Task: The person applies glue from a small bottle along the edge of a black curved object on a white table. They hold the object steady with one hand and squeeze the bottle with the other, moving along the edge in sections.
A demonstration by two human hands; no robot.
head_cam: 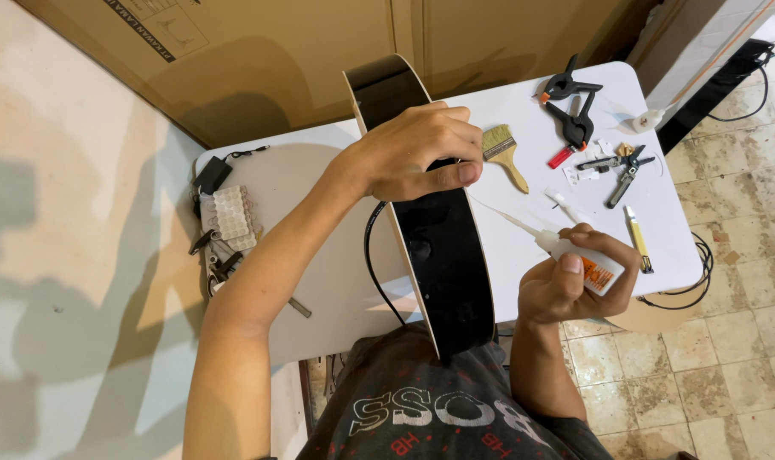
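Observation:
A black guitar body [443,247] stands on its side on the white table [532,119], running from the far edge toward my chest. My left hand [417,153] grips its upper edge, fingers wrapped over the black side. My right hand [570,285] holds a small white glue bottle [585,266] with an orange label. Its long thin nozzle [511,223] points left toward the guitar's side, just short of it.
On the table's right part lie a wooden paintbrush [505,153], black spring clamps [570,106], pliers [626,175] and a yellow utility knife [639,240]. A white plastic tray [230,217] and small tools sit at the left. Cardboard boxes stand behind; tiled floor at right.

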